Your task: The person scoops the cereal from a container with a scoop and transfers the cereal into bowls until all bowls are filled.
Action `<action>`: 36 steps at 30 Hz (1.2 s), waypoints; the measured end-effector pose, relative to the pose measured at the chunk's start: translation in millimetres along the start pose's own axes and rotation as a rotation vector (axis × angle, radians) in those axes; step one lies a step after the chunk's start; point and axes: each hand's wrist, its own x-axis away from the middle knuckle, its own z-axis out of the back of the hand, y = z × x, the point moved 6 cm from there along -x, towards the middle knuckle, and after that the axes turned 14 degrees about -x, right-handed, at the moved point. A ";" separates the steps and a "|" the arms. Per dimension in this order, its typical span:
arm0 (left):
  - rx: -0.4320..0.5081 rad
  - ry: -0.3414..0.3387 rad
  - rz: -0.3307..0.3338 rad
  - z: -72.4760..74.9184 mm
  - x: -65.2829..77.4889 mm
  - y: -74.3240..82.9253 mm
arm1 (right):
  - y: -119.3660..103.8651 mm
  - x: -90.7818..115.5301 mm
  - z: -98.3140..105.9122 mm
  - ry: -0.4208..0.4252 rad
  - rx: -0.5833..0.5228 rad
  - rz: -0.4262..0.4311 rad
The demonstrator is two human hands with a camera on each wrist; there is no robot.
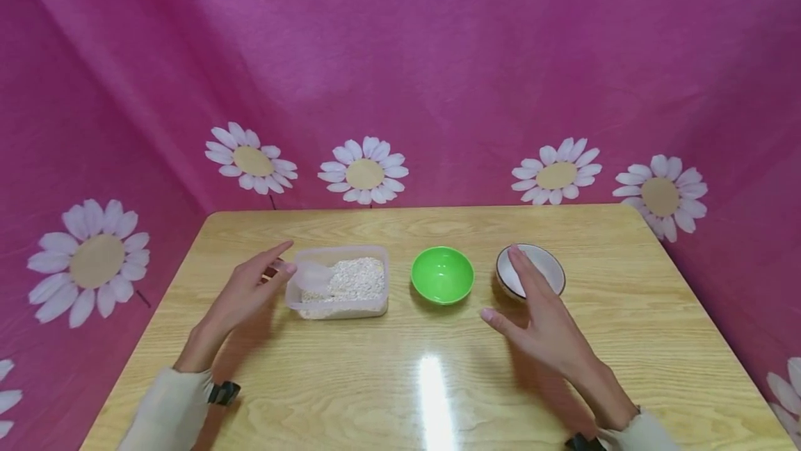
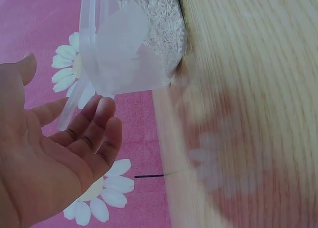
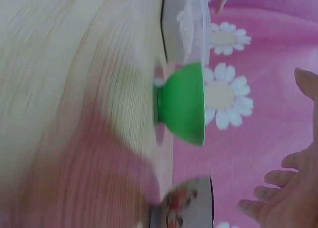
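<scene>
A translucent plastic tub [image 1: 338,312] holds pale flakes that look like oats [image 1: 363,277]. In it lies a clear scoop [image 1: 313,276], its handle [image 2: 71,106] sticking out over the left rim. My left hand [image 1: 253,284] is at that handle, thumb apart from it and fingers loosely bent, not gripping. A shiny green bowl [image 1: 442,276] stands in the middle, with no hand on it. Over the near side of a dark-rimmed white bowl [image 1: 543,263], patterned outside, hovers my right hand [image 1: 551,329], fingers extended and thumb spread. That bowl's contents look white, partly hidden by the hand.
All three containers stand in a row on a light wooden table [image 1: 350,381]. Behind and beside it hangs a pink cloth [image 1: 400,76] with big white daisies. A bright reflection lies on the near tabletop. Dark bands circle both wrists.
</scene>
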 end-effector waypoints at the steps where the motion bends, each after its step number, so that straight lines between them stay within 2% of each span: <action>1: 0.004 0.001 0.000 -0.4 -0.6 -0.5 | -2.6 -1.7 -4.6 -0.005 -0.011 0.003; 12: 0.086 0.022 0.030 -5.1 -5.0 -3.5 | -33.7 -17.9 -66.8 -0.094 -0.137 0.065; 18: 0.091 0.046 0.043 -7.0 -2.5 -5.7 | -48.3 -25.9 -97.2 -0.154 -0.185 0.108; 25: 0.137 0.060 0.058 -5.3 -2.9 -8.4 | -56.1 -35.3 -126.0 -0.218 -0.260 0.061; 36: 0.135 -0.016 0.029 -3.2 -10.1 -8.4 | -53.6 -49.3 -153.6 -0.260 -0.322 -0.027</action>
